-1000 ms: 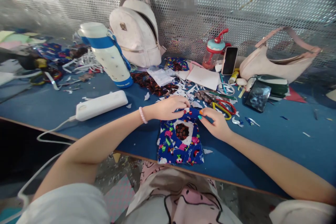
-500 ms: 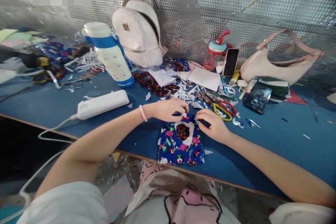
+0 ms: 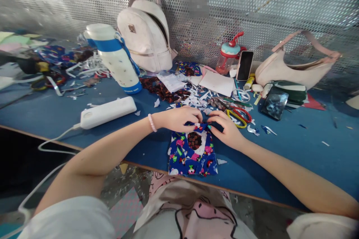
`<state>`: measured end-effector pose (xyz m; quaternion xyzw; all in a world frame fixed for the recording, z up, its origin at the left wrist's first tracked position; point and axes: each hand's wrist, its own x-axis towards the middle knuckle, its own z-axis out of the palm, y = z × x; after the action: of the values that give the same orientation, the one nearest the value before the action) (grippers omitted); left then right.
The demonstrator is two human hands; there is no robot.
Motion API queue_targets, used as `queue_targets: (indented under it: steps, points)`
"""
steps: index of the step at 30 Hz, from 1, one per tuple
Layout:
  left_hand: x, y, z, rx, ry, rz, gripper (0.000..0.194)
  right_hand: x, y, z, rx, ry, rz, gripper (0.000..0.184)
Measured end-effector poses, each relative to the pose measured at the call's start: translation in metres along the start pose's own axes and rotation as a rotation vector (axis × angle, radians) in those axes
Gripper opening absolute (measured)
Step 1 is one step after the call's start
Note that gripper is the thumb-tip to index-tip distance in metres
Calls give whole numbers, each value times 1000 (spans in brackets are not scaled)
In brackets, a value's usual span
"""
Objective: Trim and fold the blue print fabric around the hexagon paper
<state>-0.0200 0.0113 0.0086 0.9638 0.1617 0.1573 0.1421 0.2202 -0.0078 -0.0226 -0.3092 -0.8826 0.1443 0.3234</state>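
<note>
A blue patterned piece of fabric (image 3: 179,157) lies flat at the table's front edge. In its upper middle is a white patch around a dark red-brown, roundish area (image 3: 194,140). My left hand (image 3: 182,117), with a pink bead bracelet at the wrist, pinches the fabric's far edge with curled fingers. Close beside it, my right hand (image 3: 228,130) grips the far right corner of the same fabric between thumb and fingers. The far edge looks folded over, partly covered by my fingers. Scissors (image 3: 238,116) with red and yellow handles lie just beyond my right hand.
White paper scraps (image 3: 196,99) and dark cloth (image 3: 157,87) lie behind my hands. A power bank (image 3: 108,112) with a cable and a tall bottle (image 3: 116,59) stand left. Behind are a backpack (image 3: 146,37), a phone (image 3: 245,66), a red-topped cup (image 3: 228,58) and a handbag (image 3: 297,71).
My right fingers have shifted slightly at the fabric's far edge, the index finger reaching a little farther over it. The fabric stays in place; the whole view has drifted slightly.
</note>
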Motion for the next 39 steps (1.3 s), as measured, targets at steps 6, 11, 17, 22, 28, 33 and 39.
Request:
queue_targets:
  steps: [6, 11, 17, 22, 28, 33, 39]
  points:
    - [1, 1, -5, -35, 25, -43, 17, -1, -2, -2, 57, 24, -11, 8]
    - [3, 4, -9, -210, 179, -121, 19, -2, -5, -2, 52, 38, -36, 10]
    - [9, 15, 9, -352, 345, -431, 34, -3, -7, -2, 45, 57, -44, 10]
    - [15, 26, 18, -665, 390, -536, 31, 0, -7, -5, 86, 117, 34, 12]
    - [15, 28, 20, -1177, 278, -410, 52, 2, -12, -8, 247, 213, 183, 20]
    - [15, 30, 28, -1126, 207, -333, 52, -1, -21, -6, 372, 240, 313, 25]
    - [16, 40, 31, -673, 235, -477, 42, -5, -33, -2, 409, 240, 312, 22]
